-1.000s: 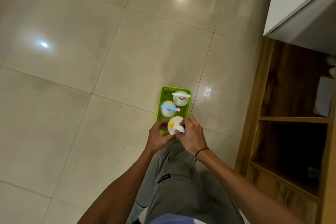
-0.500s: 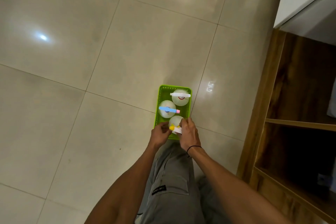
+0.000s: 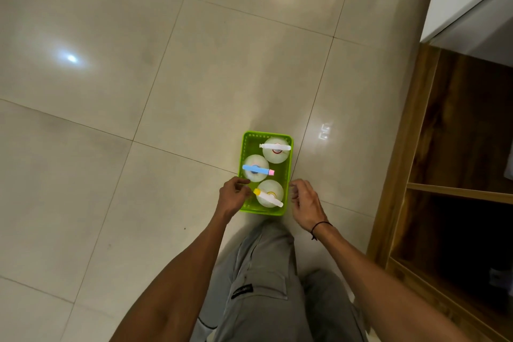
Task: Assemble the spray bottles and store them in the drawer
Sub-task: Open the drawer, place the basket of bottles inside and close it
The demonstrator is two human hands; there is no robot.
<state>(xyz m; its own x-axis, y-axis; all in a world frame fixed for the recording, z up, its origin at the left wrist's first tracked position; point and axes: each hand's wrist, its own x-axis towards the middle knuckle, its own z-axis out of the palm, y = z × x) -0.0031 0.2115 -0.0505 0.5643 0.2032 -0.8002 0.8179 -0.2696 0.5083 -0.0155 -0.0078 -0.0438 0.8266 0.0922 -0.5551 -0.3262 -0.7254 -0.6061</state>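
Note:
A green basket (image 3: pixel 287 175) stands on the tiled floor in front of my knees. Three assembled spray bottles stand upright in it: one with a white head (image 3: pixel 275 147) at the back, one with a blue and pink head (image 3: pixel 256 169) in the middle, and one with a white head and yellow nozzle (image 3: pixel 268 196) nearest me. My left hand (image 3: pixel 231 197) hovers at the basket's left rim with fingers loosely curled over the edge. Just off the right rim, my right hand (image 3: pixel 304 203) has loosely curled fingers and holds nothing.
A wooden cabinet (image 3: pixel 399 164) with open shelves stands to the right, its lower compartments dark. A white counter edge (image 3: pixel 466 8) runs above it. Glossy floor tiles (image 3: pixel 138 91) stretch to the left and ahead. My grey-trousered legs (image 3: pixel 263 286) are below the basket.
Both hands have let go of the yellow-nozzled bottle's head and spread apart to the basket's left and right sides. The basket and bottles have stayed in place.

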